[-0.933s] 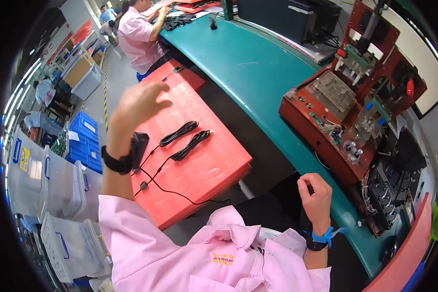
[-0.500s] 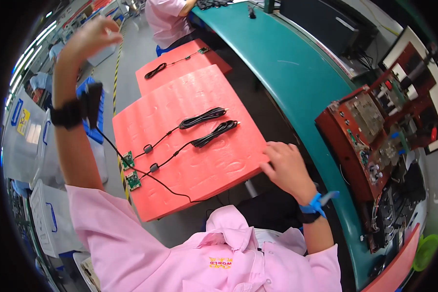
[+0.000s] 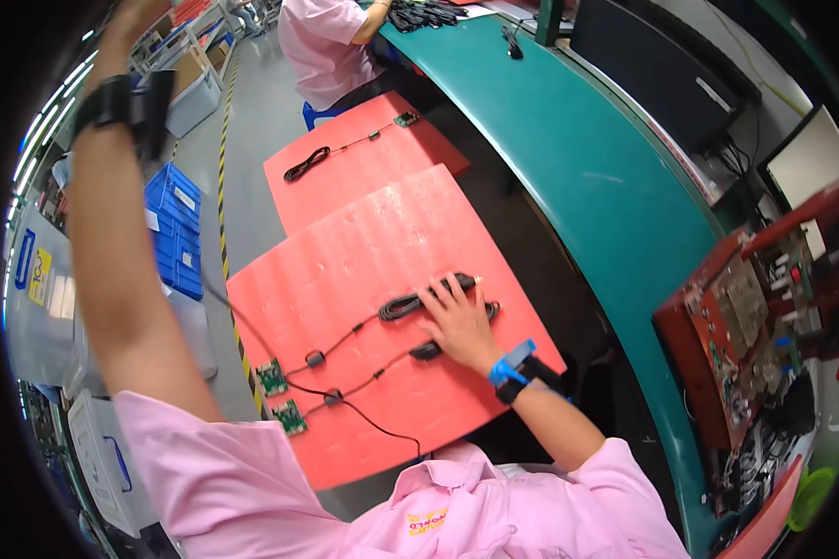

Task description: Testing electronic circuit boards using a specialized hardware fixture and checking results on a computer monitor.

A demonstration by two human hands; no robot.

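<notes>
My right hand point(image 3: 460, 321), fingers spread and lying flat, rests over two black coiled cables on a pink foam sheet point(image 3: 331, 238). The far coiled cable point(image 3: 401, 307) shows beyond my fingers; the near coiled cable point(image 3: 426, 351) is partly hidden beneath my palm. From the coils, thin leads run left to a far green circuit board point(image 3: 272, 377) and a near green circuit board point(image 3: 290, 417), through small dark cable blocks. My left hand point(image 3: 138, 19) is raised at the upper left, its fingers cut off by the picture's edge. A black wristband with a trailing cord is on that arm.
Beyond lies another pink foam sheet point(image 3: 298, 196) with a coiled cable point(image 3: 308, 165) and board. At right runs a green workbench point(image 3: 569, 158) with a red-brown test fixture point(image 3: 708, 326). Blue crates point(image 3: 174, 228) stand left. A co-worker in pink point(image 3: 326, 51) sits at the far end.
My right hand has moved from the foam's right edge onto the coiled cables. My left arm has gone higher, with the hand mostly leaving the picture. The whole view has shifted.
</notes>
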